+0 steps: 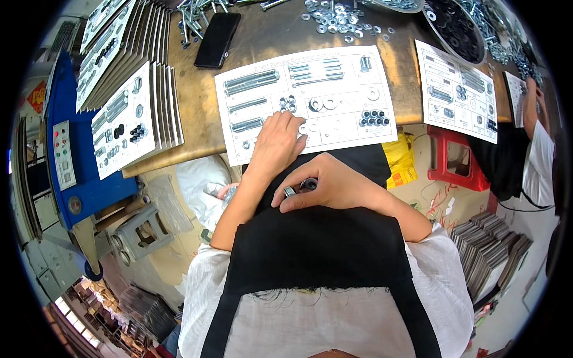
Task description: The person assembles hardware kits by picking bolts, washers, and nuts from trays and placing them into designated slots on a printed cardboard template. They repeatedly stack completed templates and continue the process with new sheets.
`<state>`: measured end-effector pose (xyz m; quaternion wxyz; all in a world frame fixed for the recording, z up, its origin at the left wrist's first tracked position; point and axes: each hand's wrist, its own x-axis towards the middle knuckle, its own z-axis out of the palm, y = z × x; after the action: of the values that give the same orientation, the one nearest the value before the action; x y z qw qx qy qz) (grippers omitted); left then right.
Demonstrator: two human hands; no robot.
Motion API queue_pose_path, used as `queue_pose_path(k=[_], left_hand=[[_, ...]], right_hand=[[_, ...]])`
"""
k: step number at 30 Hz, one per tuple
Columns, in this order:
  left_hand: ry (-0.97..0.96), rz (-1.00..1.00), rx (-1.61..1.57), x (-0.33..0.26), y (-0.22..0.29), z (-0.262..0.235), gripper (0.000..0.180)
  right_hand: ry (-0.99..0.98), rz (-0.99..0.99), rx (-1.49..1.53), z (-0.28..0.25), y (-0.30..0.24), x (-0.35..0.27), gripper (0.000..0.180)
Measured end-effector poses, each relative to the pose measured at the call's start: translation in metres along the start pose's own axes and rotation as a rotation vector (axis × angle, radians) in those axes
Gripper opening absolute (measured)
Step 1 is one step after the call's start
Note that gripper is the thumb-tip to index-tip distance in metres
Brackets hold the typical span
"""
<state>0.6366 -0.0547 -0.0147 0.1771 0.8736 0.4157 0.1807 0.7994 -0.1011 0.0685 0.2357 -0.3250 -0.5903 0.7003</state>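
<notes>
A white printed card [352, 132] lies at the table's front edge, with bolts, screws, washers and nuts set in its printed boxes. My left hand [278, 138] reaches over the middle of the card, its fingertips just below a cluster of silver nuts [287, 103]. Its thumb stands apart from the fingers; whether a small part is under the fingertips is hidden. In front of my apron, my right hand [334, 182] is curled round metal nuts. One silver nut [289, 192] shows at the fingertips, and a dark-centred one [308, 184] sits inside the curl.
Stacked filled cards [122, 122] stand at the left, near a black phone [217, 39]. Loose washers [337, 18] and a bowl of black washers [456, 33] lie at the back. Another card [459, 89] and another person's hand [530, 107] are at the right. A red stool [456, 161] stands below.
</notes>
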Motion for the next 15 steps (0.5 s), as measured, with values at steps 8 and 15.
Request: queue_pose_path(k=[8,15], left_hand=[[0.018,-0.104,-0.169,0.0,-0.001,-0.003,0.024],[0.287,-0.007,-0.815,-0.027,-0.004,-0.074,0.025]], right_hand=[[-0.001,-0.011,0.007,0.001,-0.004,0.004,0.018],[0.207,-0.095,-0.032,-0.003,-0.008,0.0,0.02]])
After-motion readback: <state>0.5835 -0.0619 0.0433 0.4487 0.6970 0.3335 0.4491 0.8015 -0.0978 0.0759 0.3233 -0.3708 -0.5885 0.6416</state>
